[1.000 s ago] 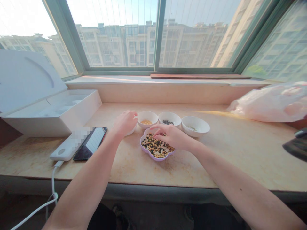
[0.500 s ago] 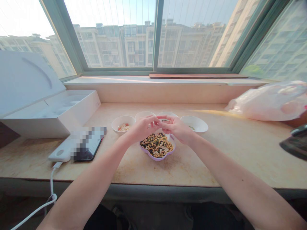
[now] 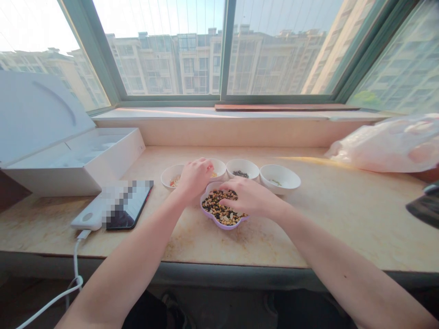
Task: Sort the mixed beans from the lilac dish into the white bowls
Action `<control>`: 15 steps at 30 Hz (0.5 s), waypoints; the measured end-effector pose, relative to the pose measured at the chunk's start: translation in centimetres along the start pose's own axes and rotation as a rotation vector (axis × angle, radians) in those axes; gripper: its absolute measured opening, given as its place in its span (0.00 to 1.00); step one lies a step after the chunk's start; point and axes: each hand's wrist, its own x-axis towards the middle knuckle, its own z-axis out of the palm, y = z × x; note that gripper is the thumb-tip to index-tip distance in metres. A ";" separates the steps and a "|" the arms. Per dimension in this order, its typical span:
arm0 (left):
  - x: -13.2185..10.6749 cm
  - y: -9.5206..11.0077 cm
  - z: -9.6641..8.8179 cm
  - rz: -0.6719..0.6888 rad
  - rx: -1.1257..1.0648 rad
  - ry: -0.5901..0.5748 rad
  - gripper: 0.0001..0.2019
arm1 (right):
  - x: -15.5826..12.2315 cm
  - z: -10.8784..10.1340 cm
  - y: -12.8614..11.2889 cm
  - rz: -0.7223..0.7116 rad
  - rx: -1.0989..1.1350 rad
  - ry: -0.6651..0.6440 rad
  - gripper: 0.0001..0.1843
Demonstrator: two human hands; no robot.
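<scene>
A purple, scallop-edged bowl (image 3: 224, 225) is filled with mixed beans (image 3: 219, 211): black, yellow and green ones with flat pale pieces. My right hand (image 3: 247, 196) is over its right side, thumb and fingers apart, with nothing visible between them. My left hand (image 3: 196, 177) is at the front left of a white bowl (image 3: 219, 167) with a few yellow beans (image 3: 214, 174) in it. Its fingers are curled together, and what they hold, if anything, is hidden. Partly behind the left hand is another white bowl (image 3: 168, 174) with pale and reddish pieces (image 3: 174, 181).
A white bowl of black beans (image 3: 240, 174) and one with a few green bits (image 3: 275, 182) complete the back row. On the left are an open white box (image 3: 113, 157), a phone (image 3: 126, 212) and a cabled white power bank (image 3: 87, 219). A plastic bag (image 3: 387, 144) lies at right.
My hands, whose fingertips met above the purple bowl, have come apart. The left moved left to a white bowl; the right lowered over the mixed beans and opened.
</scene>
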 end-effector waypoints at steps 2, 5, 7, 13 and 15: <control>0.2 0.0 0.0 -0.016 0.072 -0.027 0.17 | -0.2 -0.1 -0.6 -0.013 -0.070 -0.070 0.21; 0.2 0.2 0.1 -0.022 0.116 -0.047 0.18 | -0.2 -0.1 -1.0 0.005 -0.114 -0.103 0.25; 0.2 0.2 0.2 -0.028 0.106 -0.044 0.18 | -0.1 0.0 -0.9 0.008 -0.092 -0.135 0.25; 0.1 0.2 0.2 -0.043 0.071 -0.027 0.18 | 0.5 0.6 -0.1 -0.027 0.059 -0.197 0.09; 0.1 0.2 0.1 -0.048 0.062 -0.029 0.17 | 0.6 0.7 0.0 -0.041 0.097 -0.211 0.05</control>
